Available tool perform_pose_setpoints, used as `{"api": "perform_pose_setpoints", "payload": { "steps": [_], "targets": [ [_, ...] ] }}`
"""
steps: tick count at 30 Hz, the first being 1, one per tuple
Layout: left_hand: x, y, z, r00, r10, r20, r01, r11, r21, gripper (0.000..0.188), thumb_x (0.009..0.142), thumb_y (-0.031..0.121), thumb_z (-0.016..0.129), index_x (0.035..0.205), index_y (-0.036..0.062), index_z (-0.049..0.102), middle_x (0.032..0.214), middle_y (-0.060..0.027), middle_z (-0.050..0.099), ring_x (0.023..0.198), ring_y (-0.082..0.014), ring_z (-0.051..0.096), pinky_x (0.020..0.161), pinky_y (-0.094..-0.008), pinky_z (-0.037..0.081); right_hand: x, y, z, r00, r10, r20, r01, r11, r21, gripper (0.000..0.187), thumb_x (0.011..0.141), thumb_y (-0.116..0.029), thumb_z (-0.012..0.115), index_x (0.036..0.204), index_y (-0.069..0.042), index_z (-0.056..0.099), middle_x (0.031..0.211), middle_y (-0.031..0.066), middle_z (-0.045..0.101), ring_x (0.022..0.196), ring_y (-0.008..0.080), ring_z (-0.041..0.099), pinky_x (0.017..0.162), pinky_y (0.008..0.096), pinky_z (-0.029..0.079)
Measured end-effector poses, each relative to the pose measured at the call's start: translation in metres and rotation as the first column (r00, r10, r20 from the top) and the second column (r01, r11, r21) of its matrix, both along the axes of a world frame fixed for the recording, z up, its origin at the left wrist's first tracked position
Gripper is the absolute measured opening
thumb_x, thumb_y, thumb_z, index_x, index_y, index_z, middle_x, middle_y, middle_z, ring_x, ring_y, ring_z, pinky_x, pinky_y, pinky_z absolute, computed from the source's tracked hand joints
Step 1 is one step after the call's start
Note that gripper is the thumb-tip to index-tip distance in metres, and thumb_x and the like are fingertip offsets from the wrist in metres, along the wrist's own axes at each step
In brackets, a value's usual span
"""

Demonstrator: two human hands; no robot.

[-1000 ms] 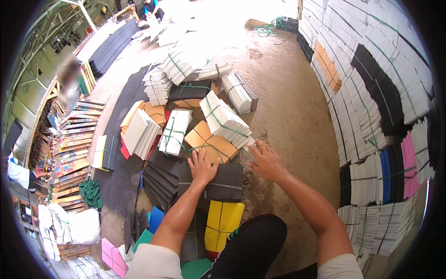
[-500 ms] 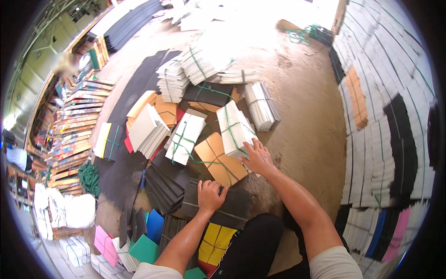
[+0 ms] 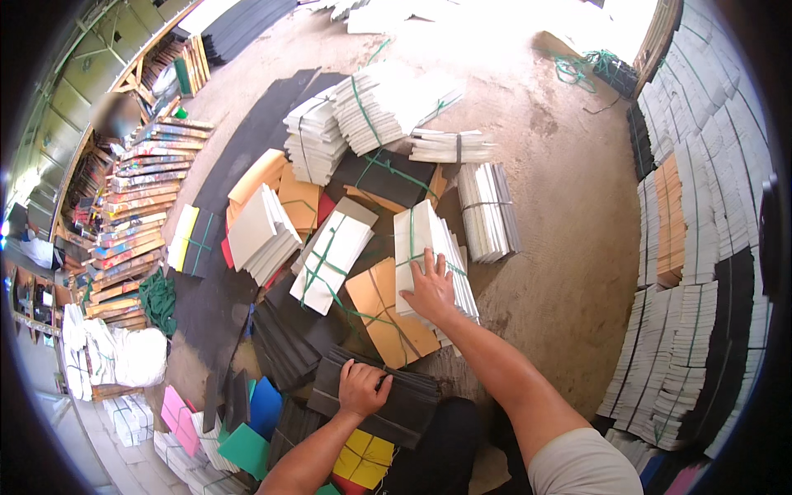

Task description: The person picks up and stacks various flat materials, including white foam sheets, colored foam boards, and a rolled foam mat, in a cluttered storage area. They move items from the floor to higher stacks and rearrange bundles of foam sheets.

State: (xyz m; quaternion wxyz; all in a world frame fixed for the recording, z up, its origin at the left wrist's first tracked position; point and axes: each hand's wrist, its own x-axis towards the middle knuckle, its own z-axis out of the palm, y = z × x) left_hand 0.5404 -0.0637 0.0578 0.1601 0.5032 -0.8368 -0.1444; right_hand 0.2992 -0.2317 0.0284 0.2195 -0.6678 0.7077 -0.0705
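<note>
Flat-palmed, the right hand (image 3: 429,290) presses on a white bundle of foam sheets tied with green string (image 3: 431,256), at two o'clock from the left hand (image 3: 361,388), which clutches a stack of black foam sheets (image 3: 375,396). Sliding it squarely would likely keep the ties from slipping. Two hands, one bundle each.

**A dusty floor walled in by stacked sheets**

I look down on a bare concrete floor (image 3: 569,214), dusty and stained, washed in hard daylight toward its far end. To my right rises a wall of stacked sheet bundles (image 3: 701,247), mostly white with black and orange bands. On my left stands a wooden rack (image 3: 136,206) of coloured boards, with green cord (image 3: 157,301) beside it.
</note>
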Motion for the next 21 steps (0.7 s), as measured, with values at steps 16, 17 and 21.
{"api": "perform_pose_setpoints", "payload": {
  "steps": [16,17,21],
  "targets": [
    [0.015,-0.011,-0.008,0.988,-0.024,-0.155,0.043,0.992,0.119,0.020,0.092,0.025,0.069,0.110,0.0171,0.070,0.079,-0.0008,0.067,0.089,-0.0242,0.066,0.107,-0.0472,0.042,-0.044,0.051,0.013,0.855,-0.502,0.131,0.476,0.860,0.185,0.134,0.067,-0.056,0.093,0.165,-0.013,0.012,0.136,0.0267,0.061,0.126,0.0418,0.062,0.100,0.0539,0.053],
    [0.014,-0.012,-0.008,0.984,-0.016,-0.177,0.040,0.991,0.131,0.020,0.092,0.025,0.068,0.110,0.0171,0.070,0.080,-0.0007,0.068,0.090,-0.0240,0.066,0.107,-0.0473,0.042,-0.052,0.057,0.015,0.831,-0.539,0.137,0.514,0.838,0.185,0.132,0.068,-0.058,0.092,0.165,-0.013,0.014,0.135,0.0248,0.063,0.126,0.0408,0.062,0.101,0.0533,0.052],
    [0.016,-0.011,-0.003,0.979,0.000,-0.204,0.036,0.985,0.170,0.020,0.094,0.023,0.067,0.113,0.0176,0.070,0.086,0.0002,0.072,0.093,-0.0229,0.067,0.107,-0.0463,0.041,-0.066,0.080,0.033,0.799,-0.598,0.067,0.583,0.797,0.158,0.095,0.086,-0.054,0.079,0.162,-0.022,0.031,0.146,0.0203,0.057,0.135,0.0410,0.056,0.106,0.0544,0.049]
  ]
}}
